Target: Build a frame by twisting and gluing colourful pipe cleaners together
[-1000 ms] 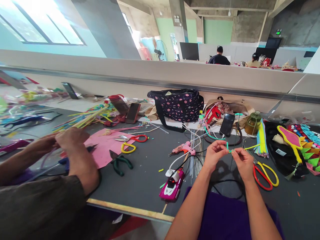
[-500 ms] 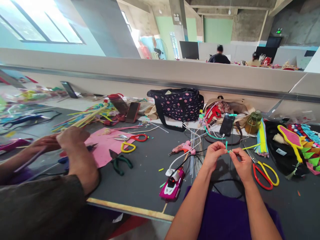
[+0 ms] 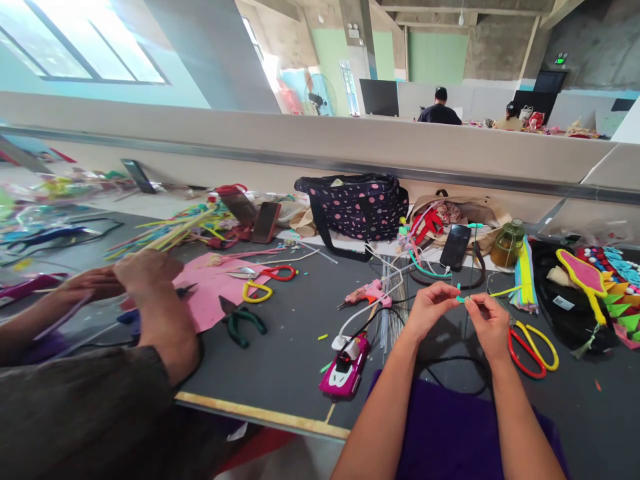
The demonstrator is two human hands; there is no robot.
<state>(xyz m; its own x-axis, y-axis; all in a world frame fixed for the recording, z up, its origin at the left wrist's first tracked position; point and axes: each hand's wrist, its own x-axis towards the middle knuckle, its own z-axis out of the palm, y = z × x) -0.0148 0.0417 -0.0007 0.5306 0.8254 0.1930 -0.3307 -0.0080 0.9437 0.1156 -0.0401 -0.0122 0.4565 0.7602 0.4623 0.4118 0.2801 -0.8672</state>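
My left hand point(image 3: 431, 308) pinches one side of a short teal pipe cleaner point(image 3: 459, 291), whose end sticks up between my hands. On its other side, the fingertips of my right hand point(image 3: 487, 325) are closed on it too. A thin dark green wire point(image 3: 473, 260) with a teal top runs upright beside the fingertips; whether a hand grips it is unclear. From behind my right fingers a yellow strip point(image 3: 506, 291) sticks out. Red-and-yellow-handled scissors point(image 3: 533, 347) lie just right of my right hand. A pink glue gun point(image 3: 367, 293) lies left of my left hand.
A magenta power strip point(image 3: 346, 370) with cables stands near the table edge. Behind are a phone point(image 3: 455, 247), a glass jar point(image 3: 506, 245) and a dotted bag point(image 3: 357, 207). At left, a co-worker's arm point(image 3: 160, 313) reaches over pink paper point(image 3: 205, 287) near green-handled pliers point(image 3: 245, 325).
Both my hands shift slightly to the right with the teal pipe cleaner, its upright end now showing shorter. The co-worker's hands barely move.
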